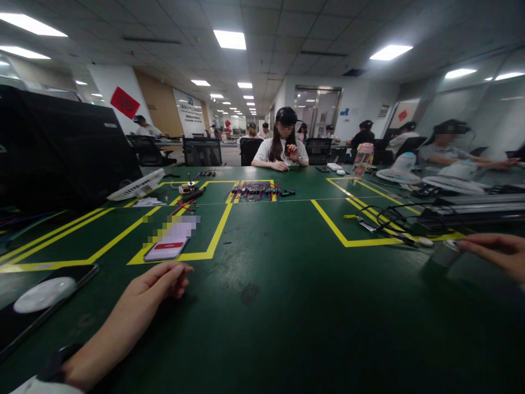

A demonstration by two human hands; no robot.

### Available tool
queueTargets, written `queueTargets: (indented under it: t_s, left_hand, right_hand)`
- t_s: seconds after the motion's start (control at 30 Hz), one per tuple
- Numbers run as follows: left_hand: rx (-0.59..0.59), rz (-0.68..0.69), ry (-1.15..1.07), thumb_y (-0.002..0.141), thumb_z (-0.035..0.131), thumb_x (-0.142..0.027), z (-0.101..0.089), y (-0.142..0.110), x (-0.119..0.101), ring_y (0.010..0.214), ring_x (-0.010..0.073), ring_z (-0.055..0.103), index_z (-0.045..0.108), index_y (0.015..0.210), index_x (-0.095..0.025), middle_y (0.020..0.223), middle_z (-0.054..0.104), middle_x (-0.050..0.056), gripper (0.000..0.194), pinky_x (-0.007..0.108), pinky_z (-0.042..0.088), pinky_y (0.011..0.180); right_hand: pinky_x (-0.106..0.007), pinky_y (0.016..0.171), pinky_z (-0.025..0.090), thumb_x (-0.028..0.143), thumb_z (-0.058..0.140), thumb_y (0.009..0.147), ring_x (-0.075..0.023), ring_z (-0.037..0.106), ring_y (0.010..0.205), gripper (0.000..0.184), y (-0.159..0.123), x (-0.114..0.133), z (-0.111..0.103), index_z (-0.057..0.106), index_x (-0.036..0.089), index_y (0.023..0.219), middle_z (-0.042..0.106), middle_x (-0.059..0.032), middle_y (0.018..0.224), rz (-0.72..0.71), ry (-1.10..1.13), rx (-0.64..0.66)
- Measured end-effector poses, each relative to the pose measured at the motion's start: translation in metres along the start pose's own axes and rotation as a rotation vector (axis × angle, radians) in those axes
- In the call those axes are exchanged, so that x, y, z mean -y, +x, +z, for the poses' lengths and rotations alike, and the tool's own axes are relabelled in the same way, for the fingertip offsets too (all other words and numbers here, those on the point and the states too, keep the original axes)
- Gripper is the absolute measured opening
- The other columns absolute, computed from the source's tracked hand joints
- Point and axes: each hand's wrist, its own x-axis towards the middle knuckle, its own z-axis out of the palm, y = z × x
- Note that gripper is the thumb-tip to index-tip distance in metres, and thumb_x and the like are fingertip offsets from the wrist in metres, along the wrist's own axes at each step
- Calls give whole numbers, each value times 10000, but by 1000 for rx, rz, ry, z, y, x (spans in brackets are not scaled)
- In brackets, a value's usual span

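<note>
My left hand [166, 280] rests on the green table with its fingers curled in and the thumb lying along the index finger. Nothing shows in it. Just beyond its knuckles lies a phone [169, 247] with a lit, partly blurred screen. At the right edge, my right hand [498, 253] pinches the upper rim of a small grey cylinder [445, 257], which leans a little. The cylinder's exact kind is unclear, and part of this hand is cut off by the frame.
Yellow tape [219, 232] marks areas on the table [287, 306]. A dark phone [16, 328] bears a white oval case [45, 294]. Bundled wires [258, 190] lie ahead, black cables [389, 216] at right. A person [283, 145] sits opposite, near a bottle [363, 160].
</note>
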Motion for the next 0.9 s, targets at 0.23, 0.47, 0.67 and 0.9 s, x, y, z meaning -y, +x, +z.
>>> queueTargets:
  t_s: [0.23,0.47,0.67,0.9]
  left_hand:
    - [-5,-17,21,743,670,-603,1,0,-4,664,193,637,729,930,-179,739,697,19,467,312,535,643]
    - [25,-12,-10,759,684,-574,-4,5,4,659,174,633,733,924,-189,732,701,14,422,280,528,618]
    - [13,-13,-11,734,701,-584,-2,4,0,644,180,638,739,907,-180,722,702,17,441,287,534,602]
    - [25,-13,8,746,693,-602,-4,5,2,659,177,644,744,928,-190,735,711,20,453,276,536,609]
  right_hand:
    - [-432,803,492,753,707,424,-318,627,865,721,-2,36,0,744,224,913,688,-69,959,128,75,129]
    - [-381,757,464,787,696,444,-283,619,864,719,9,49,-4,706,213,876,678,-59,937,113,-58,263]
    - [-385,704,466,860,664,381,-290,612,826,820,12,49,-9,679,207,876,673,-73,929,124,-92,244]
    - [-346,672,465,937,627,331,-257,607,784,887,26,49,-8,617,186,804,649,-80,848,86,-157,371]
